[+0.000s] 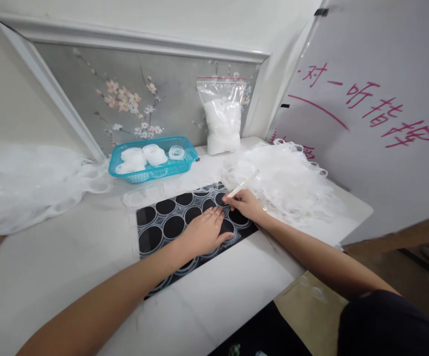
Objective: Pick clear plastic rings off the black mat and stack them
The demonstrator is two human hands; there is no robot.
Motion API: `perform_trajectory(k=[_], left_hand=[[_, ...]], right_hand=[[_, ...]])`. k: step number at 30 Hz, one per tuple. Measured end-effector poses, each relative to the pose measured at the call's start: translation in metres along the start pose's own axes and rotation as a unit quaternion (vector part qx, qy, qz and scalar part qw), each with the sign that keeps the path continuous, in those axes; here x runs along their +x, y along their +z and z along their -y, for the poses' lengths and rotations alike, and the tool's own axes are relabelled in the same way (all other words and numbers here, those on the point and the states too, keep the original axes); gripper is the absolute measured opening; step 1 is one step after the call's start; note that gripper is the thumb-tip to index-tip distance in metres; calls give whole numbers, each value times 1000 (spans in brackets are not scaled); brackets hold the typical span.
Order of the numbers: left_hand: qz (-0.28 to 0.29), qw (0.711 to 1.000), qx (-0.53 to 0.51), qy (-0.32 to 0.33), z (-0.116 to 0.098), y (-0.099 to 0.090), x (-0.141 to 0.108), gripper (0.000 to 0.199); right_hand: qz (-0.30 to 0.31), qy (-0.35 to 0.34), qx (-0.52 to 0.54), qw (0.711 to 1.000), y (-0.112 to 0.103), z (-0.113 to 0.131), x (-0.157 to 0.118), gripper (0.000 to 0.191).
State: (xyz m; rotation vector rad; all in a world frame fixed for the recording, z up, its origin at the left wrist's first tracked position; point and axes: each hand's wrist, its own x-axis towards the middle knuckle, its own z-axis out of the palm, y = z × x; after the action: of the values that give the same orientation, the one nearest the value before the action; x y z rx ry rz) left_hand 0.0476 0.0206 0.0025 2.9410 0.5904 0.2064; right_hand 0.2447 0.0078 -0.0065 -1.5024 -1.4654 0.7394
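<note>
Nearest to us, the smooth white bench (214, 296) runs under both bare forearms. Our left hand (204, 231) lies flat and released, fingers spread, pressing on a thin translucent sheet of linked plastic rings (169, 222) that covers a glossy black mat (143, 236). The rings read as pale circular outlines with dark round centres, set in neat rows.

Just to the right, our right hand (244, 203) is clenched around a slim white stick (242, 185), held like a pen, its lower end down at the ring sheet near the far right corner of the mat and its free end slanting up and away. The two hands sit close together, fingertips almost meeting.

Beyond the right hand rises a loose, frothy heap of clear ring offcuts (284, 180), tangled and wispy. On the far left lies a second soft white pile (21, 183) of the same filmy stuff.

Further back stands a turquoise plastic basket (184, 165) with perforated walls, holding stacked white rings (148, 154). Behind it a clear zip bag (222, 114) packed with white pieces leans upright against a grey floral panel (132, 99). At right a whiteboard (366, 148) bears red handwriting.
</note>
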Motion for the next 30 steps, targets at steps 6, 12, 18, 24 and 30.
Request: perform_trajectory(k=[6, 12, 18, 24, 30], left_hand=[[-9, 1000, -27, 1, 3, 2, -2, 64], [4, 1000, 10, 11, 0, -4, -2, 65], [23, 1000, -5, 1, -1, -7, -4, 66], [-81, 962, -246, -88, 9, -30, -6, 51], [-304, 626, -692, -192, -2, -122, -20, 52]], right_hand=[[4, -6, -45, 999, 0, 0, 1, 32], [-4, -95, -256, 962, 13, 13, -23, 25], [-121, -64, -326, 936, -23, 34, 13, 19], [-304, -18, -94, 948, -79, 88, 76, 23], [32, -24, 270, 962, -32, 170, 18, 29]])
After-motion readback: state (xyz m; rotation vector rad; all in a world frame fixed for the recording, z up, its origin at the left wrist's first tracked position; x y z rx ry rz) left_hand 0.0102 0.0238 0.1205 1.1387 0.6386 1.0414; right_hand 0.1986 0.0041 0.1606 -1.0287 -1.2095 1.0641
